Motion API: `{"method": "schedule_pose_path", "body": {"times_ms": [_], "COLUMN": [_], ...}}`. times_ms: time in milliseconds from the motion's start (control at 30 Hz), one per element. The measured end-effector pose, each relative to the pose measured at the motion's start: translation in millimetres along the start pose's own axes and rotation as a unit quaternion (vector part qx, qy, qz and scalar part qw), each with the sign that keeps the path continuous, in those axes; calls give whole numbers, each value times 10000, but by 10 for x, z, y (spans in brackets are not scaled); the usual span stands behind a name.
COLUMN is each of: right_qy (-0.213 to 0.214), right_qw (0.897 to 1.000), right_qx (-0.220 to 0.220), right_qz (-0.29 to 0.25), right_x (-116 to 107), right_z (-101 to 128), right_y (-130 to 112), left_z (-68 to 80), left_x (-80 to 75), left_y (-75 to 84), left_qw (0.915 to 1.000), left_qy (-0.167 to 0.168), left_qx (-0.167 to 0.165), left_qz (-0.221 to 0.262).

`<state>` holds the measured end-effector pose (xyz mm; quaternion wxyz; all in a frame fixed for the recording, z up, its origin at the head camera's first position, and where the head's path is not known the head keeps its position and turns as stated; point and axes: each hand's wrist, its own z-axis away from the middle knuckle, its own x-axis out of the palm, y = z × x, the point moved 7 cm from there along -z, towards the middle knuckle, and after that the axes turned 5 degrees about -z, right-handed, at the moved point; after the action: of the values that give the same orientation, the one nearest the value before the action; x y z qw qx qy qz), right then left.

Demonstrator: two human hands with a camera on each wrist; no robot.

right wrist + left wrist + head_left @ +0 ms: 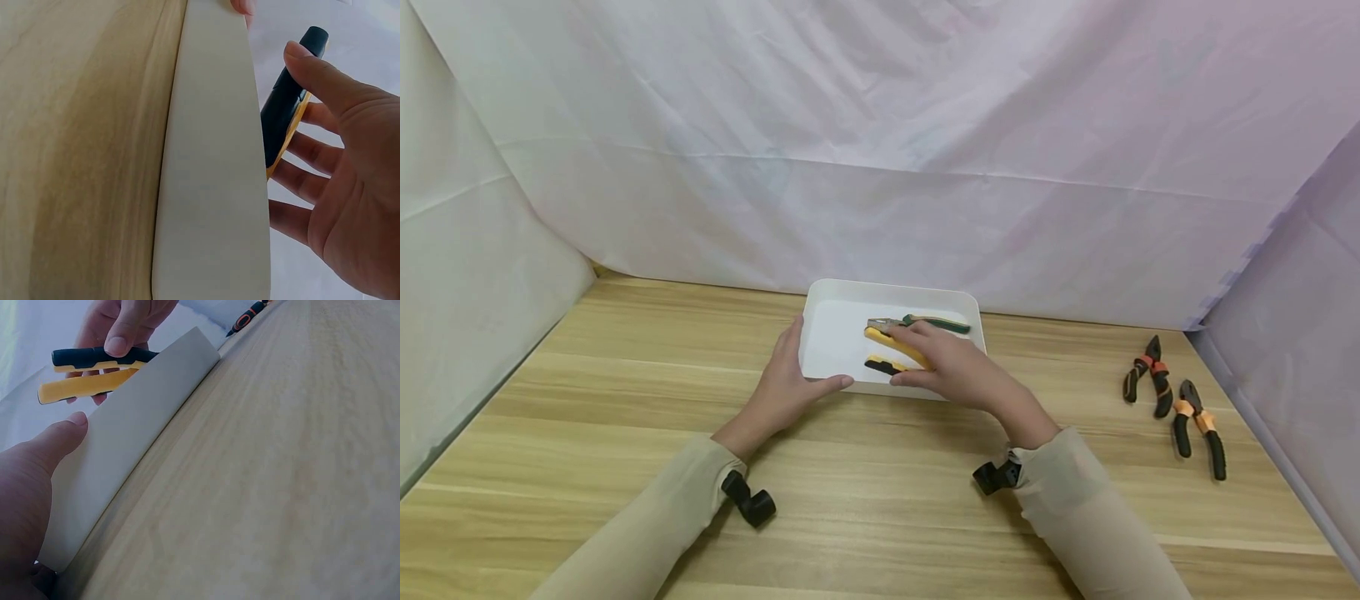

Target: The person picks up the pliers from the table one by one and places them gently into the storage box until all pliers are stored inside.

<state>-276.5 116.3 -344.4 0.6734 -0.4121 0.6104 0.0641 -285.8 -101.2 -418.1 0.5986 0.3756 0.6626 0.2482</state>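
My left hand holds the near left corner of a shallow white tray, fingers along its left side and thumb at the front rim. Inside the tray, my right hand grips pliers with yellow and black handles. Those handles point left and stand spread apart; the pliers' head is hidden by the hand. In the right wrist view the thumb lies on the black side of one handle, with the fingers beneath. Green-handled pliers lie behind in the tray, their metal head toward the left.
On the right part of the wooden table lie pliers with red and black handles and, nearer, pliers with orange and black handles. A white cloth hangs close behind the tray, with more cloth at both sides.
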Motion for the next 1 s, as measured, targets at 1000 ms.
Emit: {"method": "schedule_pose_path", "body": {"times_ms": [1000], "right_qy": [-255], "right_qw": [9976], "right_qx": [225], "right_qz": [601], "right_x": [93], "right_z": [-16], "right_y": [79], "left_z": [0], "left_x": [0], "left_y": [-4], "left_qw": [10000], "left_qy": [-15], "left_qx": [-33], "left_qz": [-48]}}
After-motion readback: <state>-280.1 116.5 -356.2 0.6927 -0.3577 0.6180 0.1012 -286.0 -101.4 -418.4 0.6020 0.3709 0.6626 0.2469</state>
